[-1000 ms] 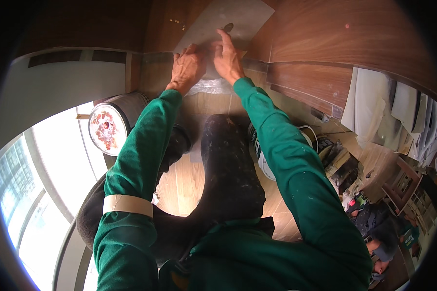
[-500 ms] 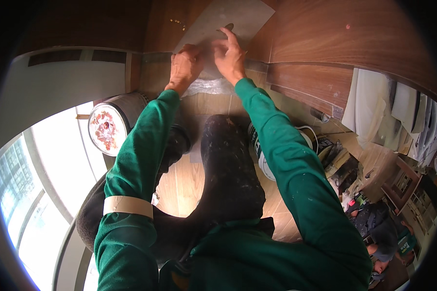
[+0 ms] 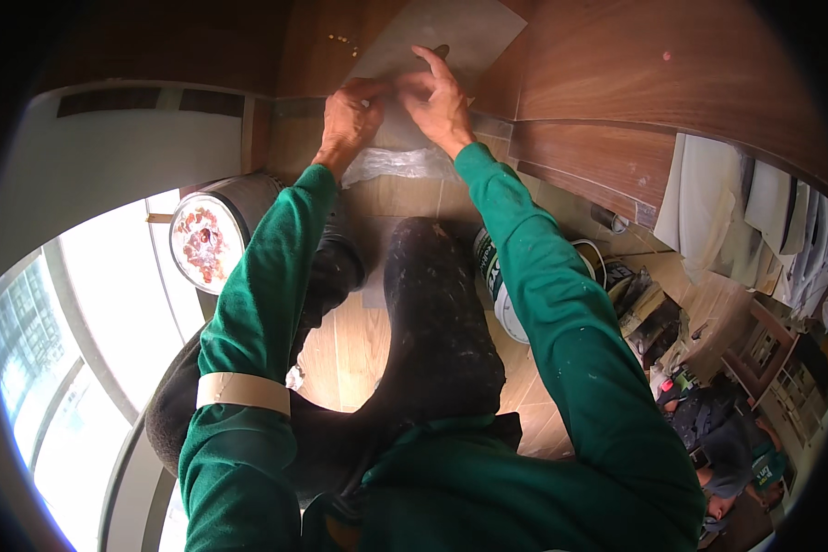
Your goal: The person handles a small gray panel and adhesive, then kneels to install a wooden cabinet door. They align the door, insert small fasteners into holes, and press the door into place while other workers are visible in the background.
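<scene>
Both my hands meet in front of a pale grey sheet or panel (image 3: 460,41) at the top of the head view. My left hand (image 3: 351,120) is closed, its fingers curled toward the right hand; a tiny pale bit shows at its fingers. My right hand (image 3: 440,110) has its index finger raised, while the thumb and other fingers pinch close to the left fingertips. Whatever lies between the two hands is too small and blurred to make out. Behind the raised finger a dark oval patch shows against the grey surface. Crumpled clear plastic film (image 3: 400,164) lies below the hands.
A round container (image 3: 207,237) with a red-smeared white top stands at left by the bright window (image 3: 110,276). A white bucket (image 3: 511,313) is beside my right forearm. Brown wood panels (image 3: 653,64) run along the right, with hanging white sheets (image 3: 699,193). Another person (image 3: 727,451) is at lower right.
My right hand has shifted slightly down and left, closer to the left hand. The whole view has moved a little.
</scene>
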The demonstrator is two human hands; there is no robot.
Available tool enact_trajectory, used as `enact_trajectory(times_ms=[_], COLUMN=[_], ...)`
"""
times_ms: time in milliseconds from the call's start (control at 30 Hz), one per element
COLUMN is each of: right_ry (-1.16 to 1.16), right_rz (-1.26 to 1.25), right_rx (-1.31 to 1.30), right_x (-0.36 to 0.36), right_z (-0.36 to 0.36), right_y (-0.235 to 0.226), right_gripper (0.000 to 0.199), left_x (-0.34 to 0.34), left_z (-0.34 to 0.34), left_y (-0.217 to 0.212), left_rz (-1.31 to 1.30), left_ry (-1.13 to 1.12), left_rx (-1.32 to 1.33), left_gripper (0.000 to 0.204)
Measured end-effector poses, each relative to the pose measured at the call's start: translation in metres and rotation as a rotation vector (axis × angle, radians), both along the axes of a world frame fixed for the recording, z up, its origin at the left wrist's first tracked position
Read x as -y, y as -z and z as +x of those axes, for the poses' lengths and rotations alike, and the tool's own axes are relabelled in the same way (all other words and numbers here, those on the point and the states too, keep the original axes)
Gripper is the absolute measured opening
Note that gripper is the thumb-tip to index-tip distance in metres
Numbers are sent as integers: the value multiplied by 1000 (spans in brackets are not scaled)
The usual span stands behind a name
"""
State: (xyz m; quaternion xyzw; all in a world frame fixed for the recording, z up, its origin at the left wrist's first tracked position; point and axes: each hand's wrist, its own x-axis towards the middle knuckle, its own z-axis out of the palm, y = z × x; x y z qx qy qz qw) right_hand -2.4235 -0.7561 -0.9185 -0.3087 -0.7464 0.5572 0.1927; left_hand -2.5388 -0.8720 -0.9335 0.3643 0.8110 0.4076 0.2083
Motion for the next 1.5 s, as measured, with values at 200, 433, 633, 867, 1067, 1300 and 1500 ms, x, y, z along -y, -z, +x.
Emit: enact_trajectory(times_ms=[200, 433, 633, 867, 1067, 1300, 1500], right_ry=[-31, -57, -67, -47, -12, -5, -55], right_rz=[11, -26, 31, -16, 6, 90, 330], right_rx=[28, -1, -12, -52, -65, -10, 190], right_x=[1, 1, 0, 0, -4, -5, 1], right_z=[0, -3, -5, -11, -10, -7, -6], right_y=[2, 5, 7, 15, 20, 17, 30], right_gripper=[66, 65, 65, 63, 61, 61, 64], left_x=[3, 4, 3, 2, 3, 5, 9], left_z=[-3, -5, -5, -4, -14, -25, -17], left_y=[6, 11, 9, 7, 3, 11, 10], left_rz=[4, 4, 8, -30, -14, -26, -76], left_ry=[15, 7, -8, -62, -138, -290, -319], left_rx=[7, 36, 73, 115, 250, 144, 161], left_gripper=[27, 26, 26, 28, 29, 32, 32])
